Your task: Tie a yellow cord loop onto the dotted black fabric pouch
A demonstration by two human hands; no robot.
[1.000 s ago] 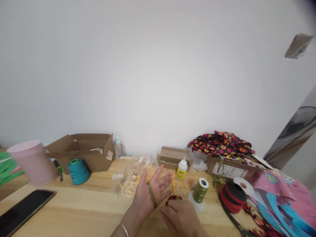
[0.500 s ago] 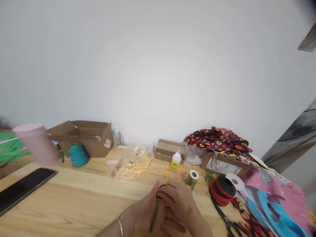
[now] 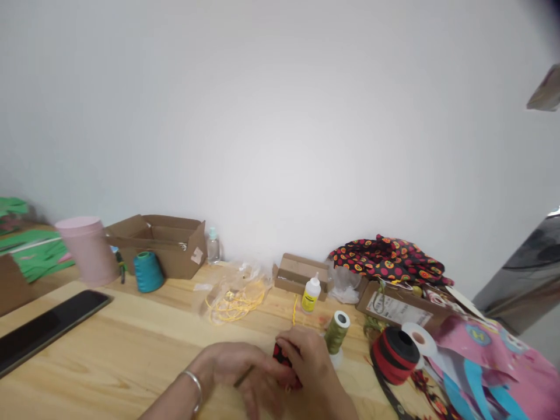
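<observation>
My two hands meet low in the middle of the wooden table (image 3: 131, 350). A small red and black piece (image 3: 280, 354) sits under the curled fingers of my right hand (image 3: 308, 364). My left hand (image 3: 238, 373), with a bangle at the wrist, is blurred; an olive strand (image 3: 243, 378) runs across its fingers, which bend towards the piece. An olive thread spool (image 3: 336, 331) stands just right of my right hand. Behind it are a yellow cord (image 3: 294, 309) and a small glue bottle (image 3: 310, 294).
A black phone (image 3: 44, 329) lies at the left. At the back stand a pink cup (image 3: 87, 249), a teal thread cone (image 3: 147, 272), an open cardboard box (image 3: 161, 245) and a small box (image 3: 300, 271). A red ribbon roll (image 3: 396, 353), patterned fabric (image 3: 387, 259) and pink paper (image 3: 494, 356) crowd the right.
My left hand, spread open a second ago, has turned over and closed in on my right hand. Both hands stay on the small red and black piece. The view shifted slightly left.
</observation>
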